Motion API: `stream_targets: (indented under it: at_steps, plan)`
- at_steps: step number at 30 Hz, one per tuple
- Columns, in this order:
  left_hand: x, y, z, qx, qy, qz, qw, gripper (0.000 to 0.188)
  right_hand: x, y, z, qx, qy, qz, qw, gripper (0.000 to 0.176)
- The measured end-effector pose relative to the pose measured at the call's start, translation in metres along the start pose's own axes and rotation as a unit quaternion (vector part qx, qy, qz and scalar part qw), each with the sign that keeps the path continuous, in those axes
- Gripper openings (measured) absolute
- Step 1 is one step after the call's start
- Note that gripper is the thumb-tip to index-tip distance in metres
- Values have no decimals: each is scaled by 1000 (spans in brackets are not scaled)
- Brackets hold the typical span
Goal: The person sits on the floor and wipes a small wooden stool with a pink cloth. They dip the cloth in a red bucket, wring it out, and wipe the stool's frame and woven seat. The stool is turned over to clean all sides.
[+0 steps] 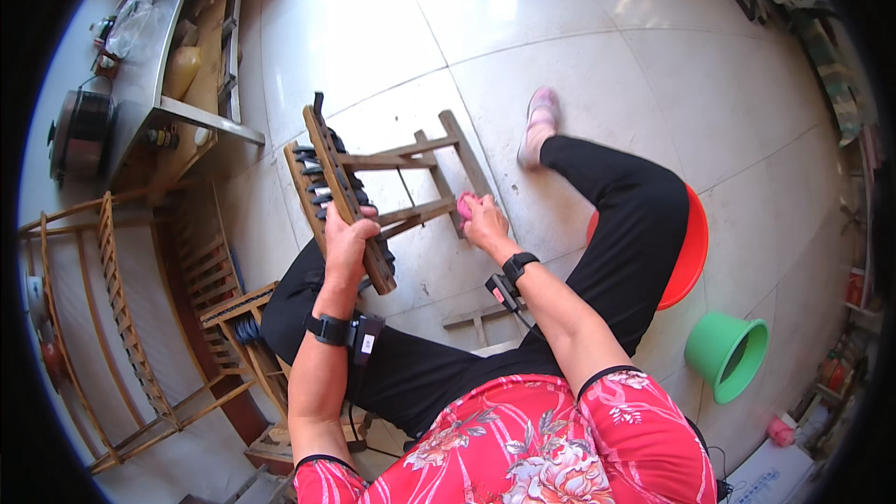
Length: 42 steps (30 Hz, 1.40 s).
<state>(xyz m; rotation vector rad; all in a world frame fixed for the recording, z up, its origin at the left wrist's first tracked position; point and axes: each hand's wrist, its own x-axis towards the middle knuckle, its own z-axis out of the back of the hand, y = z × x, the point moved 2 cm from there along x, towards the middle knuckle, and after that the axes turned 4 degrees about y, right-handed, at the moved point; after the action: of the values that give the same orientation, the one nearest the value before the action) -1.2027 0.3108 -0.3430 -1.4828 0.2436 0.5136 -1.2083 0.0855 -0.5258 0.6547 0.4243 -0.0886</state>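
Note:
In front of me a small wooden folding stool point(346, 185) is held tilted, its legs point(465, 154) pointing away to the right. Dark straps point(318, 178) span between its two seat rails. My left hand point(346, 241) grips the nearer seat rail, with the thumb over the wood. A crumpled pink cloth point(464, 204) is bunched in my right hand point(486, 224), pressed against the lower leg of the stool. That hand hides part of the cloth and the leg end. Both wrists wear black straps with small devices.
A green plastic bucket point(728, 357) stands on the tiled floor at right, near a red plastic object point(689, 252) behind my right knee. At left are a metal table point(164, 49), a dark pot point(82, 133), a slatted wooden rack point(133, 308) and another wooden stool point(238, 304).

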Motion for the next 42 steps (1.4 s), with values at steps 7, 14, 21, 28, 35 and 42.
stream_targets:
  at_steps: [7,14,21,28,35,42]
  plan:
    - [-13,-19,-12,-9,19,12,1000,51,4,11,26,-53,29,-9,998,40]
    - [3,-9,-1,-30,16,8,999,35,11,1,0,-27,44,-6,999,37]
    - [11,-10,2,3,20,-30,999,44,12,7,-7,0,-25,142,989,60]
    - [1,-21,-1,7,27,-6,1000,43,21,13,22,6,179,59,982,63]
    - [8,-7,7,-54,70,1,996,41,29,25,30,-157,218,-9,963,25]
    - [2,12,5,-93,45,54,993,50,35,9,48,-113,229,-15,967,39]
